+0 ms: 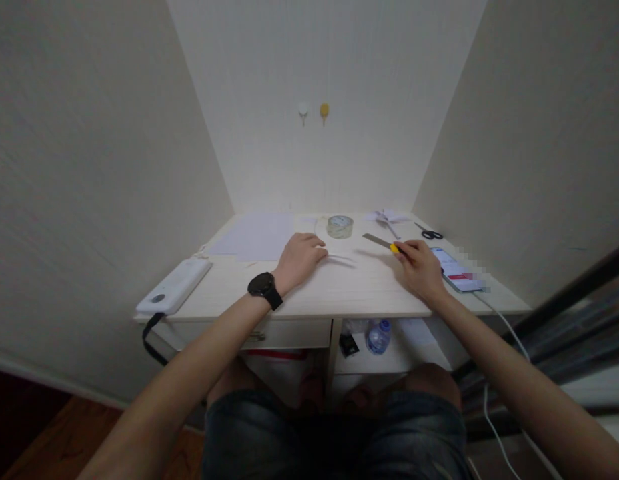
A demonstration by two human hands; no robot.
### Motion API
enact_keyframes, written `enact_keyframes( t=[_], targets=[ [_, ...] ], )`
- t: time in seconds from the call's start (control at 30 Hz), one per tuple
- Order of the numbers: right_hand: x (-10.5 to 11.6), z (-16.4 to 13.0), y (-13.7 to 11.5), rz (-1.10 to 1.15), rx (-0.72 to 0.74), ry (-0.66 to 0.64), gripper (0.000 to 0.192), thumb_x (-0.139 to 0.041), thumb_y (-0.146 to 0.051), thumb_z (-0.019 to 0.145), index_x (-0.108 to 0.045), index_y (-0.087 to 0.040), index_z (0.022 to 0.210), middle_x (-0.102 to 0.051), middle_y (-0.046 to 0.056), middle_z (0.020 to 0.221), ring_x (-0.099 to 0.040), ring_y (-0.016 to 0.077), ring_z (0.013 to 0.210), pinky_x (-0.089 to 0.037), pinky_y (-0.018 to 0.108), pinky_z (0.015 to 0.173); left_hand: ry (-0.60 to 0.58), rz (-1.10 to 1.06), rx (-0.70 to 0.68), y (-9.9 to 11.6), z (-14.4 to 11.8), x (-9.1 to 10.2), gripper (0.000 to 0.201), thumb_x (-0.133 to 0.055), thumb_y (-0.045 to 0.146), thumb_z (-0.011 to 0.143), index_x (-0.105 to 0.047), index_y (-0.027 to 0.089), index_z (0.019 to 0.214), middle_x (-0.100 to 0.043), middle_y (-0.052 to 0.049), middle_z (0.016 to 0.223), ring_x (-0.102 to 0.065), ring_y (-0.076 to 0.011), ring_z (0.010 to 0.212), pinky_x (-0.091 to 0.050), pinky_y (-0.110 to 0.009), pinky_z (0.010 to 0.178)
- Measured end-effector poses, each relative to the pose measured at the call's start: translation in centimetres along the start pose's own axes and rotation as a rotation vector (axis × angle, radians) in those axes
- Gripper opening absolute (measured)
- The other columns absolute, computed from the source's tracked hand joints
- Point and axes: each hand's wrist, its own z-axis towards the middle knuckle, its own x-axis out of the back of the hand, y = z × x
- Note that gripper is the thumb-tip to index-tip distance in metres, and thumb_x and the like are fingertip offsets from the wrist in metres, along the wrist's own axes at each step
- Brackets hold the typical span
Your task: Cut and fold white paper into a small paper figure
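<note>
My right hand (420, 268) is closed around the handle of a utility knife (378, 241), its yellow part near my fingers and its long blade out, pointing left above the desk. Between the fingertips of my left hand (300, 259) is a thin white strip of paper (342, 259), which sticks out to the right just over the desk top. A black watch sits on my left wrist. Behind the hands stands a roll of clear tape (339, 227). A folded paper piece with a thin stick (387, 220) lies behind the blade.
White paper sheets (262, 235) lie at the back left of the desk (289, 297). A white device (175, 287) rests on the left edge. Scissors (431, 234) and a cabled phone (454, 270) are on the right. A bottle (378, 337) stands on the shelf below.
</note>
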Motion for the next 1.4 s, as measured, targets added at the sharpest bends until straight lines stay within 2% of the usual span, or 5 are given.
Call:
enact_keyframes(
  t=[0.13,0.27,0.37,0.57,1.4],
  targets=[
    [-0.1,0.1,0.0,-0.063,-0.026,0.140,0.032,-0.053,-0.033,0.092,-0.072,-0.018,0.113,-0.064,0.013,0.101,-0.060,0.0275,0.092,-0.049,0.041,0.079,0.358,-0.628,0.391,-0.3,1.0,-0.4,0.015,-0.069,0.031,0.086,-0.077,0.018,0.087,-0.073,-0.008,0.088,-0.065,-0.0185,0.082,-0.049,-0.032,0.074],
    [-0.3,-0.1,-0.1,-0.049,0.024,0.139,0.030,-0.054,-0.032,0.092,-0.072,-0.020,0.112,-0.064,0.012,0.099,-0.060,0.0269,0.091,-0.050,0.041,0.078,0.374,-1.304,0.780,0.3,1.1,-1.6,0.016,-0.077,0.023,0.078,-0.070,0.011,0.072,-0.066,-0.004,0.063,-0.058,-0.0101,0.054,-0.041,-0.021,0.049],
    [-0.6,-0.3,-0.5,-0.018,0.117,0.070,0.028,-0.055,-0.031,0.091,-0.073,-0.021,0.110,-0.065,0.012,0.099,-0.061,0.0259,0.090,-0.050,0.040,0.078,0.334,-1.501,0.899,0.8,0.7,-2.8,0.022,-0.077,0.012,0.076,-0.061,0.010,0.061,-0.062,-0.003,0.056,-0.058,-0.0086,0.049,-0.039,-0.018,0.045],
    [-1.0,-0.5,-0.9,-0.052,0.258,-0.077,0.029,-0.053,-0.026,0.092,-0.073,-0.017,0.110,-0.065,0.013,0.098,-0.061,0.0257,0.089,-0.051,0.039,0.076,0.240,-1.583,0.951,1.4,0.2,-4.6,0.015,-0.072,0.004,0.079,-0.064,0.007,0.066,-0.070,-0.008,0.066,-0.065,-0.0108,0.052,-0.050,-0.019,0.050],
    [-0.9,-0.6,-0.9,-0.097,0.251,-0.116,0.030,-0.052,-0.025,0.092,-0.074,-0.016,0.110,-0.065,0.014,0.099,-0.059,0.0260,0.089,-0.050,0.039,0.076,0.270,-1.594,0.973,2.0,0.5,-5.4,0.018,-0.064,0.005,0.087,-0.062,0.008,0.070,-0.070,-0.011,0.072,-0.067,-0.0126,0.054,-0.058,-0.024,0.059]
  ],
)
